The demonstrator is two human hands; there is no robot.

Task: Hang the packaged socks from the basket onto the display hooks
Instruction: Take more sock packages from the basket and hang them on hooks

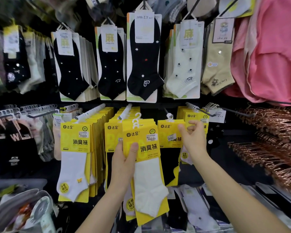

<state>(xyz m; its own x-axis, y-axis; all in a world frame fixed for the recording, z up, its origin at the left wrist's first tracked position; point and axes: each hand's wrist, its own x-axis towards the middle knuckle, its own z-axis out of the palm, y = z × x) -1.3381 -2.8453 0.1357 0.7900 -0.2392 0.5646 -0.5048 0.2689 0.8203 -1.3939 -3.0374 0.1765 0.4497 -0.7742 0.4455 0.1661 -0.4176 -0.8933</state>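
Left hand (123,162) is gripping a stack of yellow sock packs (146,145) - thumb pressing on the front, fingers wrapping behind - with their hangers poking up just under the middle display hook (125,111). Right hand (194,140) is hovering at the hanging pack (168,132) right of that hook, fingers half curled at its edge. Can't tell if it's pinching.

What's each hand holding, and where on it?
Left hand grips yellow-carded white sock packs by the card's left edge, thumb on front. Right hand at a hung yellow pack, grip unclear.
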